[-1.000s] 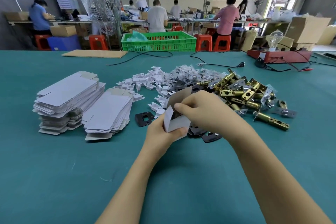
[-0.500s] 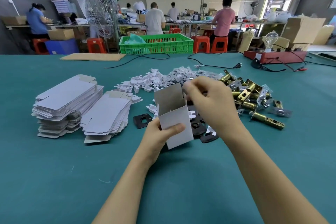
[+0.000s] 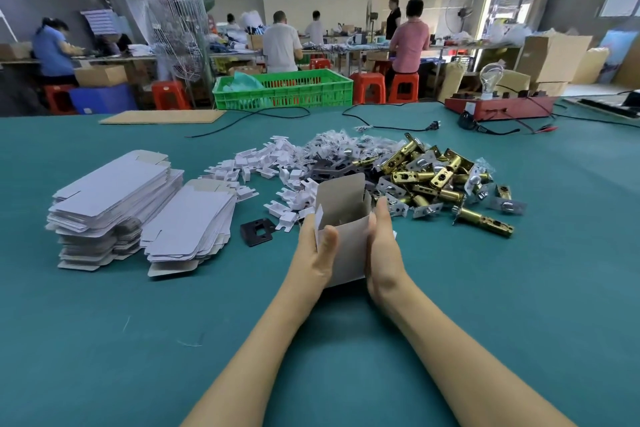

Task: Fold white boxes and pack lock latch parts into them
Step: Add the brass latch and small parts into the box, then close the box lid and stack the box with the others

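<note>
Matt white card box (image 3: pixel 346 236) with a grey-brown inside, glossy brass latches (image 3: pixel 436 180), flat paperboard blanks (image 3: pixel 114 198) and matt black plates (image 3: pixel 258 231) on smooth teal tabletop (image 3: pixel 104 340).

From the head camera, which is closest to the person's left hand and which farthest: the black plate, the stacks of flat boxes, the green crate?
1. Black plate, just left of the left hand.
2. Stacks of flat boxes, farther left.
3. Green crate, at the table's far edge.

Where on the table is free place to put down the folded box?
Bare green mat lies right of the right hand, before the latch pile, and near both forearms. Crowded: behind the box, and left, by the flat box stacks.
</note>
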The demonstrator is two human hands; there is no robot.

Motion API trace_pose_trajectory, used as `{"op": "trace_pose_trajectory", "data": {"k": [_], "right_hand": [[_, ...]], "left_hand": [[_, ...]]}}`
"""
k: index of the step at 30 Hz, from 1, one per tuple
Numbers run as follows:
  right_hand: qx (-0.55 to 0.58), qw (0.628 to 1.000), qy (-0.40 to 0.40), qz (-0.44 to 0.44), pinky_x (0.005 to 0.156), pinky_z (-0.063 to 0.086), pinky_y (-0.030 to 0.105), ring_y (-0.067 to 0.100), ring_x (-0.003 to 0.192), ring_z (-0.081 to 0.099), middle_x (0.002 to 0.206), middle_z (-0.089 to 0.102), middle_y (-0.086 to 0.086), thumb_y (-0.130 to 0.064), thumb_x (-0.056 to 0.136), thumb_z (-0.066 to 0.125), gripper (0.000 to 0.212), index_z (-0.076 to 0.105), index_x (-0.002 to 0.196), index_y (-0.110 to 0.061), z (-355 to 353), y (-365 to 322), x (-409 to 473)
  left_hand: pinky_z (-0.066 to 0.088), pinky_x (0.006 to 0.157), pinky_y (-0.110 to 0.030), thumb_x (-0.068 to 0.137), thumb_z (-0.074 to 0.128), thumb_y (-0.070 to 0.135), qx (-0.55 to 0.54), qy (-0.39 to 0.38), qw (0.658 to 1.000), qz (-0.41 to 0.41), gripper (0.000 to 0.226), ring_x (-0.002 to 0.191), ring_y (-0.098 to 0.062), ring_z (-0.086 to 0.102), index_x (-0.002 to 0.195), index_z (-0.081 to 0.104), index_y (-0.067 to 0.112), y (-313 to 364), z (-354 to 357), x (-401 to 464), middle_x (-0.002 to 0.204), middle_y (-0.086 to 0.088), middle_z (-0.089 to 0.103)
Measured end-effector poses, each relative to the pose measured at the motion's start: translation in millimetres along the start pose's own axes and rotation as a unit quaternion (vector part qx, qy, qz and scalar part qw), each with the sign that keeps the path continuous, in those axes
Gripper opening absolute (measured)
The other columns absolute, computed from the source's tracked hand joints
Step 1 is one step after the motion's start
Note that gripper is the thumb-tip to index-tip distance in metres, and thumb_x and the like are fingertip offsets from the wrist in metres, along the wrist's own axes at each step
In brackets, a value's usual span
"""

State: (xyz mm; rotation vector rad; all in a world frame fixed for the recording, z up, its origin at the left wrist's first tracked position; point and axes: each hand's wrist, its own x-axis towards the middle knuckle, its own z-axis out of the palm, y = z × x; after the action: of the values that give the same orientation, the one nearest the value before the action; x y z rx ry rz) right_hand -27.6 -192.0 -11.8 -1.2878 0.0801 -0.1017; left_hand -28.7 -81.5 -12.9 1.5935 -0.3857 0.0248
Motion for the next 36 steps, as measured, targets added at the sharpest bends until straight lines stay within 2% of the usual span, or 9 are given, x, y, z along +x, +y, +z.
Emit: {"op": "trace_pose_trajectory", "data": {"k": [2, 5, 8, 10, 13, 19, 24, 31, 36], "right_hand": [[0.016, 0.999, -0.025, 0.011, 0.106, 0.041, 0.036, 0.013, 0.119, 0.059, 0.127, 0.065, -0.002, -0.075, 0.076, 0.038, 0.076, 0.059, 0.131, -0.028, -3, -1, 5], [0.038, 0.998, -0.04, 0.017, 0.101, 0.045, 0.038, 0.018, 0.115, 0.063, 0.121, 0.068, 0.002, -0.072, 0.076, 0.043, 0.07, 0.065, 0.124, -0.025, -3, -3, 7], [0.023, 0.999, -0.045, 0.019, 0.103, 0.045, 0.042, 0.02, 0.114, 0.063, 0.119, 0.069, 0.002, -0.07, 0.087, 0.038, 0.062, 0.067, 0.121, -0.026, -4, 0, 10], [0.019, 0.998, -0.054, 0.02, 0.104, 0.045, 0.044, 0.02, 0.112, 0.064, 0.117, 0.07, 0.002, -0.069, 0.089, 0.036, 0.06, 0.068, 0.118, -0.027, -5, 1, 10], [0.014, 0.998, -0.059, 0.017, 0.104, 0.045, 0.046, 0.022, 0.112, 0.064, 0.117, 0.07, 0.002, -0.066, 0.092, 0.036, 0.055, 0.069, 0.116, -0.029, -4, 1, 10], [0.008, 0.998, -0.069, -0.003, 0.099, 0.046, 0.049, 0.024, 0.103, 0.067, 0.112, 0.072, 0.003, -0.054, 0.085, 0.046, 0.043, 0.071, 0.109, -0.03, -5, -5, 9], [0.017, 0.996, -0.032, -0.086, 0.088, 0.051, 0.043, 0.02, 0.099, 0.065, 0.111, 0.07, 0.0, -0.028, 0.087, 0.046, 0.03, 0.065, 0.11, -0.032, -2, -12, 12], [0.106, 0.988, -0.063, -0.097, 0.067, 0.057, 0.027, 0.014, 0.08, 0.067, 0.096, 0.073, 0.003, -0.005, 0.098, 0.045, 0.027, 0.067, 0.101, -0.021, -3, -20, 14], [0.133, 0.985, -0.064, -0.091, 0.066, 0.055, 0.023, 0.01, 0.074, 0.067, 0.085, 0.073, 0.0, -0.002, 0.096, 0.045, 0.025, 0.066, 0.094, -0.015, -4, -21, 12]], "left_hand": [[0.017, 0.115, -0.011, 0.039, 0.029, 0.107, -0.055, -0.011, 0.998, -0.038, 0.103, 0.14, 0.011, 0.025, 0.128, 0.025, 0.055, 1, 0, 0, 0.15, 0.025, 0.027], [0.02, 0.122, -0.042, 0.062, 0.044, 0.094, -0.121, -0.021, 0.988, -0.09, 0.094, 0.146, -0.014, 0.031, 0.142, 0.04, 0.045, -3, -1, 3, 0.156, 0.005, 0.037], [0.027, 0.119, -0.047, 0.067, 0.049, 0.077, -0.12, 0.005, 0.988, -0.102, 0.088, 0.14, -0.023, 0.041, 0.139, 0.053, 0.026, -4, 0, 6, 0.146, -0.004, 0.05], [0.029, 0.117, -0.05, 0.066, 0.05, 0.074, -0.128, 0.027, 0.986, -0.107, 0.083, 0.139, -0.025, 0.042, 0.137, 0.053, 0.031, -2, 0, 8, 0.145, -0.004, 0.051], [0.034, 0.113, -0.054, 0.073, 0.048, 0.062, -0.12, 0.048, 0.989, -0.076, 0.049, 0.133, -0.026, 0.047, 0.118, 0.058, 0.048, 1, 0, 13, 0.139, 0.0, 0.055], [0.043, 0.105, -0.057, 0.07, 0.053, 0.054, -0.15, 0.057, 0.986, -0.043, 0.048, 0.122, -0.028, 0.057, 0.118, 0.056, 0.049, 2, 2, 13, 0.131, -0.004, 0.062], [0.057, 0.072, -0.037, 0.08, 0.052, 0.03, -0.24, 0.053, 0.969, -0.03, 0.031, 0.098, -0.024, 0.067, 0.1, 0.062, 0.051, 7, -2, 17, 0.128, -0.007, 0.065], [0.056, 0.069, -0.023, 0.099, 0.043, 0.01, -0.232, 0.046, 0.972, -0.004, 0.037, 0.084, -0.011, 0.068, 0.096, 0.072, 0.031, 7, -1, 18, 0.099, 0.003, 0.073], [0.054, 0.078, -0.025, 0.088, 0.056, 0.014, -0.252, 0.024, 0.967, 0.005, 0.023, 0.092, -0.015, 0.065, 0.096, 0.076, 0.022, 8, -10, 17, 0.102, -0.003, 0.073]]}}
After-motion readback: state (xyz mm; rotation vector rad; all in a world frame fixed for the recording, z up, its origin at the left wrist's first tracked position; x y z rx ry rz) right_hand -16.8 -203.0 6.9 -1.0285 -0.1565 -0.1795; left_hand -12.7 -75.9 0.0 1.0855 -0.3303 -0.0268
